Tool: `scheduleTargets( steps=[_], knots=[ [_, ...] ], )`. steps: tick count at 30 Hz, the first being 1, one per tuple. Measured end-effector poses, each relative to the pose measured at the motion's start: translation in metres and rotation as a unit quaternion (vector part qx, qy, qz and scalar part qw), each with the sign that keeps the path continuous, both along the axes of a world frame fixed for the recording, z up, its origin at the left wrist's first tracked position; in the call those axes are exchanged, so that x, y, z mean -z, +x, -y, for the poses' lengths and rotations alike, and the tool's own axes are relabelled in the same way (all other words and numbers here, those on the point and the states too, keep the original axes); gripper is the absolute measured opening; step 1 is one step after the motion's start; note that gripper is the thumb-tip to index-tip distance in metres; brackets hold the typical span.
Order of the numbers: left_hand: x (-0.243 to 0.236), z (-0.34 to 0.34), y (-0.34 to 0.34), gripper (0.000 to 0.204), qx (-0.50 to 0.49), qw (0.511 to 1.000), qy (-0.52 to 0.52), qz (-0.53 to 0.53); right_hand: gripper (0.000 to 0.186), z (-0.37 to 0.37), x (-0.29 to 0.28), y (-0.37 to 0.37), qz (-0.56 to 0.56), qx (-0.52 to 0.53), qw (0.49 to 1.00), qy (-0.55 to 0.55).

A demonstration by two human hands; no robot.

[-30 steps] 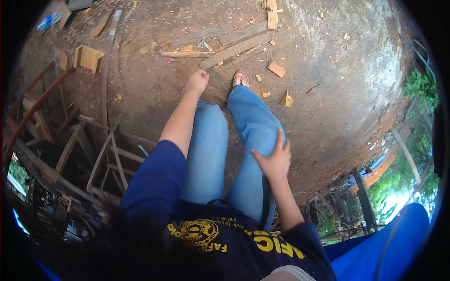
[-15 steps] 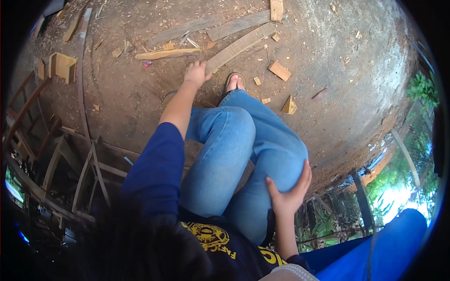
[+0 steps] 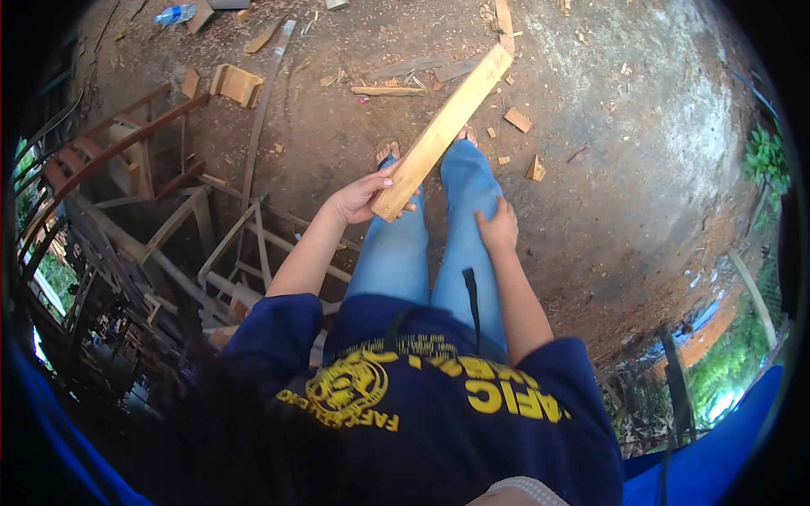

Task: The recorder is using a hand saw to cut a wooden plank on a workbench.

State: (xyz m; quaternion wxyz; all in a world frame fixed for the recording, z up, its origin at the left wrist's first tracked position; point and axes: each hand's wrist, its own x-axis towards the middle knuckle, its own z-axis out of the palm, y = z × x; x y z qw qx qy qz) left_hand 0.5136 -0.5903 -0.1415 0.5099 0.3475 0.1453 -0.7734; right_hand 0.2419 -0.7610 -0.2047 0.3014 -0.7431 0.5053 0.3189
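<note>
A long, flat wooden plank (image 3: 445, 128) is held by its near end in my left hand (image 3: 358, 199), the thumb on top and fingertips showing past the far side. It slants up to the right above the ground, its pale, smooth face turned up. My right hand (image 3: 499, 228) lies on my right leg near the knee of my jeans, fingers stretched out, with nothing in it. Both feet stand on the ground in sandals, partly covered by the jeans' hems.
Wood offcuts (image 3: 518, 120), a rough strip (image 3: 388, 90) and shavings lie scattered on the dirt floor. To the left stand wooden frames (image 3: 181, 223) and a reddish-brown slatted piece (image 3: 126, 114). A plastic bottle (image 3: 175, 13) lies far left. Green plants (image 3: 766, 158) grow at the right edge.
My left hand has lifted the plank off the ground and drawn it back toward me. I have straightened up from a deep bend. My right hand stays on my right leg.
</note>
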Motion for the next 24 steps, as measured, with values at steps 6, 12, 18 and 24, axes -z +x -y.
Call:
scheduleTargets(
  steps=[6, 12, 18, 24],
  knots=[
    [-0.116, -0.014, -0.021, 0.068, -0.133, 0.987, -0.017, -0.085, 0.058, 0.003, -0.099, 0.076, 0.242, 0.480, 0.757, 0.372],
    [-0.181, 0.000, -0.063, 0.067, -0.040, 0.988, -0.004, 0.152, 0.042, 0.017, -0.203, 0.110, 0.436, 0.409, 0.648, 0.472],
    [-0.238, 0.011, -0.091, 0.070, 0.139, 0.782, -0.164, 0.586, 0.048, 0.077, -0.171, 0.049, 0.453, 0.577, 0.532, 0.423],
    [-0.287, 0.032, -0.116, 0.070, 0.288, 0.721, -0.056, 0.627, 0.037, 0.155, -0.156, -0.019, 0.490, 0.646, 0.281, 0.513]
  ],
)
